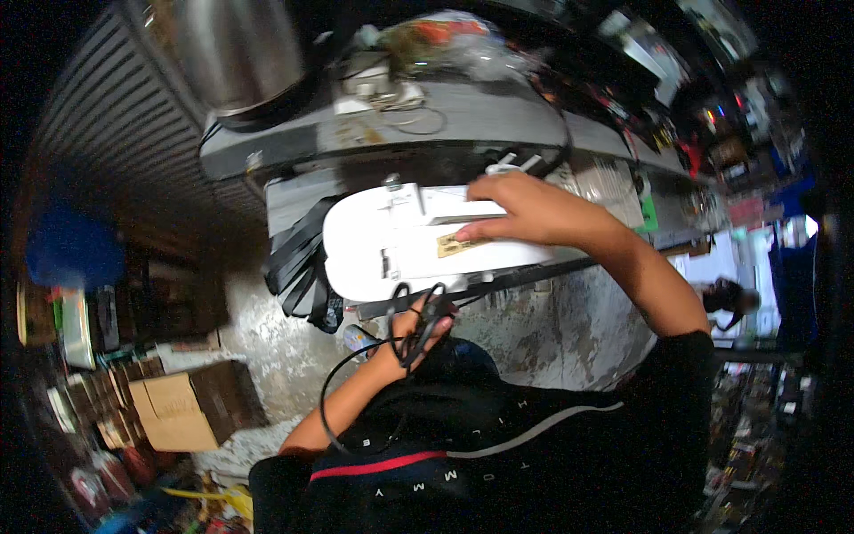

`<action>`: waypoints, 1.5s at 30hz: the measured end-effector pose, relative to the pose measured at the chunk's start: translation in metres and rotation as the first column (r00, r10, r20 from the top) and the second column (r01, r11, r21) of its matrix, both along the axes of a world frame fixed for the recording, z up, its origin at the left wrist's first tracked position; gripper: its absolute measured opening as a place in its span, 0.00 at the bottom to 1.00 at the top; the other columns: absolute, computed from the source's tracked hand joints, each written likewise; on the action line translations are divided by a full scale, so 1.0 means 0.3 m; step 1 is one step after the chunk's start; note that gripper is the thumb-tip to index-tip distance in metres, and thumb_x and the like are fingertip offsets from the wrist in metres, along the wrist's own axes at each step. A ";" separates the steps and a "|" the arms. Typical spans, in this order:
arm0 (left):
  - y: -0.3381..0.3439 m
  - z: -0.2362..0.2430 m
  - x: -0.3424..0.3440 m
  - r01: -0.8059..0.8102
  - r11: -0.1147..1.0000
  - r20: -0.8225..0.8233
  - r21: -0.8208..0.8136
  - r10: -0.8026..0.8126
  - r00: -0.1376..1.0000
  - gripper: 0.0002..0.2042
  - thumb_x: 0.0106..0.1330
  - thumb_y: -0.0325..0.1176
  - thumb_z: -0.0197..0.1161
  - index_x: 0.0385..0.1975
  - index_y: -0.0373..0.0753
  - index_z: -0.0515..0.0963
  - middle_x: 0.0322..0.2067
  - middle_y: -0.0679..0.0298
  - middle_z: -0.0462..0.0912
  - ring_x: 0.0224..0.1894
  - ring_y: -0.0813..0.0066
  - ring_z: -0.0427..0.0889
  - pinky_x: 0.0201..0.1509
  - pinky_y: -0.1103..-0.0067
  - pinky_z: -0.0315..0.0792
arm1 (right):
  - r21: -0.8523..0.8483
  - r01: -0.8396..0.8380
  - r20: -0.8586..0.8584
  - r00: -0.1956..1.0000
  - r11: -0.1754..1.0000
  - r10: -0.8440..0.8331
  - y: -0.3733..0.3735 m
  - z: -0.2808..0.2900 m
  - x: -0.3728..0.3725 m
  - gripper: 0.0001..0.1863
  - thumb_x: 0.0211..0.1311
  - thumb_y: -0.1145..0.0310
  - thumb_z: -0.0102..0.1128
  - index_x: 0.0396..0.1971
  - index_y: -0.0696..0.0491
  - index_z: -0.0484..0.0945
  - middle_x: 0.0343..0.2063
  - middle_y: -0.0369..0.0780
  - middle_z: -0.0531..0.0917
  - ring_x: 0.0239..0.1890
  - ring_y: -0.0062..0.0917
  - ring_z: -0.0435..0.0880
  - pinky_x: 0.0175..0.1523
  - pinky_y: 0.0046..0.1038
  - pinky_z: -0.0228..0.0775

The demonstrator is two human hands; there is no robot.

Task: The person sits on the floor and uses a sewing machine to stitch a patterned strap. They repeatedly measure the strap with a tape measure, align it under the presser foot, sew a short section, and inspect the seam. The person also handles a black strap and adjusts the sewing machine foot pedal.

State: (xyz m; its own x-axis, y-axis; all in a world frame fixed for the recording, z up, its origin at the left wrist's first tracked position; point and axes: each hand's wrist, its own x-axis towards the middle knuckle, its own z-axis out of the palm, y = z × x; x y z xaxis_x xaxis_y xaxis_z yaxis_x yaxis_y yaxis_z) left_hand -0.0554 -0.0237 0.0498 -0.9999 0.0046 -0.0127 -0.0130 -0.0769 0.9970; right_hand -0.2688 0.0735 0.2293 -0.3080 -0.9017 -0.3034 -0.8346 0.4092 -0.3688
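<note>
A long white appliance with a rounded left end lies across a low surface in front of me. It carries a tan label and a raised white part along its far side; I cannot tell its exact kind. Over that raised part my right hand is bent, the fingers curled at its far side and the thumb by the label. Closer to my body, my left hand is closed around a loosely looped black cable. One loop of the cable hangs down over my left forearm.
A grey shelf runs behind the appliance, bearing a large steel container, small white parts and plastic bags. Black straps hang at the appliance's left end. On the floor at left stands a cardboard box. Another person is far right.
</note>
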 end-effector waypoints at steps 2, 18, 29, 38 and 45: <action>0.009 0.021 -0.001 -0.017 0.998 0.164 0.056 0.008 0.986 0.13 0.64 0.36 0.59 0.42 0.35 0.71 0.31 0.65 0.76 0.33 0.77 0.73 0.39 0.80 0.68 | -0.292 0.074 -0.001 0.997 0.954 -0.077 0.079 0.036 -0.033 0.24 0.56 0.52 0.58 0.38 0.61 0.76 0.39 0.49 0.78 0.46 0.38 0.76 0.50 0.32 0.66; 0.156 -0.022 -0.013 -0.072 0.957 0.188 -0.282 0.129 0.974 0.11 0.52 0.23 0.55 0.35 0.39 0.79 0.31 0.59 0.80 0.34 0.64 0.76 0.42 0.75 0.68 | 0.162 0.342 -0.062 0.940 0.926 -0.336 0.346 -0.996 -0.633 0.17 0.52 0.66 0.55 0.41 0.58 0.77 0.45 0.49 0.78 0.49 0.39 0.76 0.51 0.34 0.69; 0.167 0.077 -0.023 0.102 0.795 0.253 -0.599 0.067 0.965 0.11 0.49 0.29 0.57 0.33 0.39 0.79 0.33 0.60 0.81 0.39 0.59 0.75 0.48 0.71 0.66 | -0.068 0.514 -0.104 0.849 0.855 -0.518 0.375 -0.654 -0.516 0.23 0.50 0.56 0.62 0.41 0.57 0.76 0.37 0.49 0.81 0.41 0.41 0.80 0.45 0.37 0.72; 0.166 0.175 -0.091 0.143 0.873 0.037 -0.466 -0.142 0.989 0.19 0.53 0.46 0.57 0.36 0.36 0.75 0.35 0.58 0.80 0.38 0.59 0.75 0.49 0.71 0.63 | -0.146 0.758 0.048 0.647 0.635 -0.761 0.898 -0.027 -0.136 0.28 0.45 0.56 0.69 0.44 0.53 0.69 0.29 0.44 0.80 0.32 0.33 0.81 0.38 0.31 0.71; 0.227 0.199 -0.157 0.327 0.900 0.125 -0.287 -0.303 0.945 0.14 0.55 0.29 0.60 0.40 0.34 0.68 0.36 0.56 0.75 0.39 0.63 0.75 0.45 0.75 0.69 | -0.593 0.803 0.665 0.448 -0.058 -0.598 1.021 0.034 0.079 0.28 0.58 0.60 0.58 0.56 0.53 0.63 0.41 0.41 0.76 0.38 0.26 0.78 0.34 0.26 0.74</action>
State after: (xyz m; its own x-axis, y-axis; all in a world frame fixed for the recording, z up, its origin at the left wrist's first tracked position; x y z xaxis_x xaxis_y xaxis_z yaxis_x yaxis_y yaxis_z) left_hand -0.1025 0.0443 0.1096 -0.9429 0.3029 -0.1389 -0.0635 0.2459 0.9672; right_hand -0.2453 0.3797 0.2396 -0.9814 -0.0066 0.1918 -0.1898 0.1801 -0.9652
